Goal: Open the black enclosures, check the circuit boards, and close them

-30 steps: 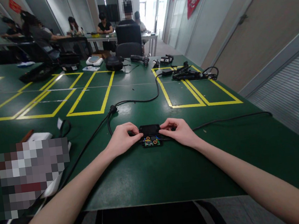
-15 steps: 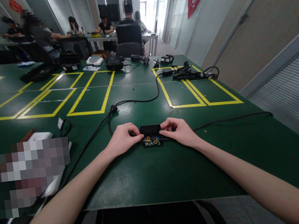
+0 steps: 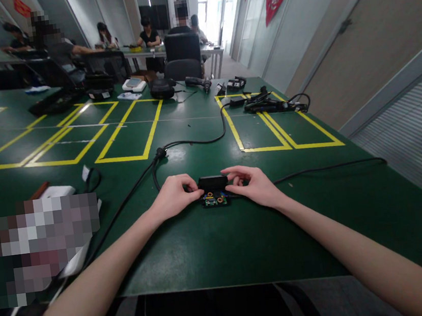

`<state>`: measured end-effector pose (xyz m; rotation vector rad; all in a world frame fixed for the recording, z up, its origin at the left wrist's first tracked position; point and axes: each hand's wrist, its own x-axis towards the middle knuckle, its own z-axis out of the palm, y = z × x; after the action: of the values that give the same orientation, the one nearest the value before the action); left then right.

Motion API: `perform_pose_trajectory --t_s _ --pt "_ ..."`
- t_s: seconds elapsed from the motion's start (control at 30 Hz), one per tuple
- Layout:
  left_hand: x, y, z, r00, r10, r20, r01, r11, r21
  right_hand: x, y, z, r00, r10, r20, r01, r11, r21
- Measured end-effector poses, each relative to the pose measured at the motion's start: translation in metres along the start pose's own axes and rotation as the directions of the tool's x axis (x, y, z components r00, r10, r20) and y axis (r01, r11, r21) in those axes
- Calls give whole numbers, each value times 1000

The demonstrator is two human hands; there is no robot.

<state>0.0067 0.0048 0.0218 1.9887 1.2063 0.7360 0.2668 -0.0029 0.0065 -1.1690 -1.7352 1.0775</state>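
Observation:
A small black box [image 3: 213, 183] with an exposed circuit board [image 3: 214, 199] showing orange rings lies on the green table [image 3: 221, 244] in front of me. My left hand [image 3: 173, 197] pinches the box's left end with curled fingers. My right hand [image 3: 252, 185] grips its right end the same way. A black cable [image 3: 327, 168] leaves the box to the right, and another black cable [image 3: 130, 191] runs off to the left.
Yellow tape rectangles [image 3: 127, 132] mark the table farther out. Black tools and cables [image 3: 266, 104] lie at the back right. A white device [image 3: 56, 192] and a blurred patch sit at my left. Several people sit at far tables, with a black chair [image 3: 182, 54] behind.
Both hands stay on the box; the right hand's fingers have shifted slightly on top of its right end.

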Motion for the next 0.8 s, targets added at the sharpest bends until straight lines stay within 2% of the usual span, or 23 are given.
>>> perform_pose_trajectory --t_s 0.13,0.27,0.4,0.8 --pt "0 -1 -1 1000 -6 6 6 1000 14 -1 0 -2 998 -60 24 61 995 -75" --pt "0 -1 0 1000 -8 0 8 1000 19 -3 -3 -1 993 -108 43 111 992 -63" --pt "0 -1 0 1000 -7 2 7 999 40 -3 -2 0 991 -105 77 108 993 -42" --pt "0 0 0 999 -26 32 25 998 60 -4 8 4 996 -92 14 91 995 35"
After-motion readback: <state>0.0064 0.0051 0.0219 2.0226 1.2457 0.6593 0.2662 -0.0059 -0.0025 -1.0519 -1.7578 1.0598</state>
